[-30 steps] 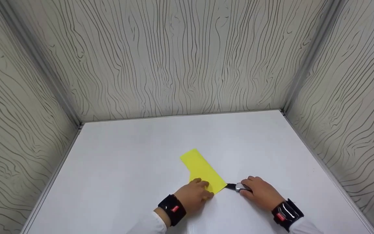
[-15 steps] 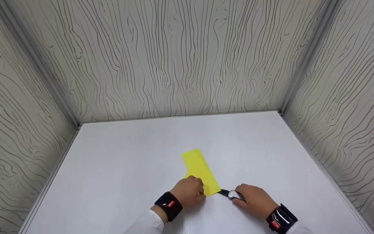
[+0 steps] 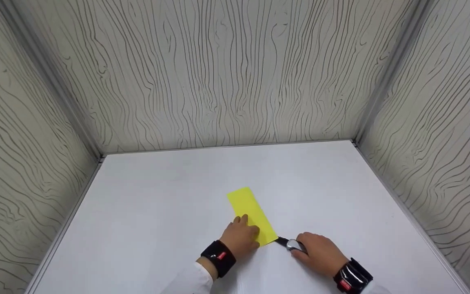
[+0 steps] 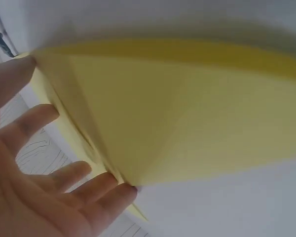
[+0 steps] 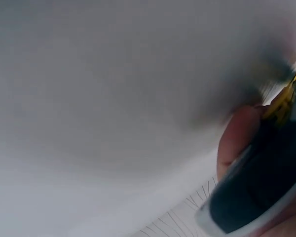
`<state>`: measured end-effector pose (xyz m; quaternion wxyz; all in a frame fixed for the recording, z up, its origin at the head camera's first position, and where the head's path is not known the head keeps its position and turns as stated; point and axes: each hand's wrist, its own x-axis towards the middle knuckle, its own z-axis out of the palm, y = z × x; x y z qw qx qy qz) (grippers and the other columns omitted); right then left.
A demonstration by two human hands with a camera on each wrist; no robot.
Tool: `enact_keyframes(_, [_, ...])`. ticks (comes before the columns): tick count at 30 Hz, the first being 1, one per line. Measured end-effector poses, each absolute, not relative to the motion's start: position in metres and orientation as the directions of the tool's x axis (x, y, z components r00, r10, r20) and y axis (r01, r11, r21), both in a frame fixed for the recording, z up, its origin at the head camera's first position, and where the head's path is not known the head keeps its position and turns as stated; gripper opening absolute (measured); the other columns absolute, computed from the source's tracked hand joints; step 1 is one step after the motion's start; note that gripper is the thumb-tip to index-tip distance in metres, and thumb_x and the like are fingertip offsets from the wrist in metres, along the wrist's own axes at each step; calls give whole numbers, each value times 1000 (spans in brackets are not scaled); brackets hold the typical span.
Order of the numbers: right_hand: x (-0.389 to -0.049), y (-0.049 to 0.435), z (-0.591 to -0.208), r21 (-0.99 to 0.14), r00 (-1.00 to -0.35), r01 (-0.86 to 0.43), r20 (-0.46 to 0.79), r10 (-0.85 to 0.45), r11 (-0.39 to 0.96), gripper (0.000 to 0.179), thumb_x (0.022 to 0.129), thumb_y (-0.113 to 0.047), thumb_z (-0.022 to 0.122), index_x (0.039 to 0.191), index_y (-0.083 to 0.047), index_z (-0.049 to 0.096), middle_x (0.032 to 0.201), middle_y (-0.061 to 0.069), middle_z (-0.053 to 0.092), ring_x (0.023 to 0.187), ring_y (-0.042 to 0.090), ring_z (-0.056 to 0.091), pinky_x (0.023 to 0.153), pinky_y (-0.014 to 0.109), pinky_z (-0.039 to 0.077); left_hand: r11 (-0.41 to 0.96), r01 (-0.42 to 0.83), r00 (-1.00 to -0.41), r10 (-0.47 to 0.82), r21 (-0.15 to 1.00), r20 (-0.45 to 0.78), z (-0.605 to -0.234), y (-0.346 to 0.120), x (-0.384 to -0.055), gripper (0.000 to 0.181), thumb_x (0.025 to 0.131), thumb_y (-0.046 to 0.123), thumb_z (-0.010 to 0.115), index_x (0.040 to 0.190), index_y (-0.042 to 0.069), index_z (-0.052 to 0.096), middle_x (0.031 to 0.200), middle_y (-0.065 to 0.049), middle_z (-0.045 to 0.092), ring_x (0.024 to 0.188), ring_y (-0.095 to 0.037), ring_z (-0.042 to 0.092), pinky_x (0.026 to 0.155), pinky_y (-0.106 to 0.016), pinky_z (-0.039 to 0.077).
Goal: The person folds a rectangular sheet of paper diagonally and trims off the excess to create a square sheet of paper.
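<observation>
In the head view a folded yellow sheet of paper (image 3: 253, 210) lies slantwise on the white table. My left hand (image 3: 240, 239) rests on its left edge, fingers spread. From the left wrist view, the fingertips (image 4: 86, 168) touch along the paper's fold, and the near layer (image 4: 177, 113) bulges away from the hand. My right hand (image 3: 320, 253) grips a utility knife (image 3: 294, 245) with a silver and black body. Its dark blade (image 3: 282, 241) points left, the tip right at the paper's lower right corner. The dark handle (image 5: 261, 187) fills the lower right of the right wrist view.
The white table (image 3: 157, 196) meets a wood-grain patterned back wall (image 3: 227, 73), with similar panels (image 3: 443, 134) at both sides. Grey metal posts (image 3: 394, 61) stand in the corners. Each wrist carries a black band (image 3: 218, 258).
The paper has turned more upright in view, and its left flap no longer sticks out. My left fingers curled, then spread over the left edge. The knife shifted slightly left and nearer me.
</observation>
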<state>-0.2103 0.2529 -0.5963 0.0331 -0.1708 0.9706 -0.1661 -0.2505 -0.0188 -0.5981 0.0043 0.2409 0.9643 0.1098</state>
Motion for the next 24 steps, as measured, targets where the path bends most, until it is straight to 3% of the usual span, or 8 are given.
enact_keyframes(4, [-209, 254, -595, -336, -952, -275, -38, -305, 901, 23, 97, -39, 80, 97, -19, 68, 75, -10, 49, 68, 7, 43, 63, 28, 36, 852, 458, -884, 466, 254, 31, -599, -19, -250, 21, 99, 27, 76, 118, 19, 82, 136, -25, 68, 127, -45, 63, 106, -61, 57])
enact_keyframes(11, [-206, 246, -596, -349, -957, -256, -42, -288, 902, 28, 97, -39, 81, 88, -20, 61, 72, -7, 47, 66, 9, 42, 62, 28, 34, 840, 486, -873, 481, 240, 84, -607, -20, -251, 14, 101, 20, 74, 113, 15, 80, 129, -27, 70, 124, -49, 65, 102, -63, 59])
enact_keyframes(24, [-210, 249, -594, -345, -951, -283, -23, -309, 895, 23, 99, -36, 79, 95, -19, 65, 76, -9, 48, 68, 7, 42, 62, 27, 35, 834, 494, -868, 488, 244, 89, -601, -21, -249, 13, 100, 20, 75, 111, 19, 82, 121, -20, 71, 116, -42, 66, 101, -60, 60])
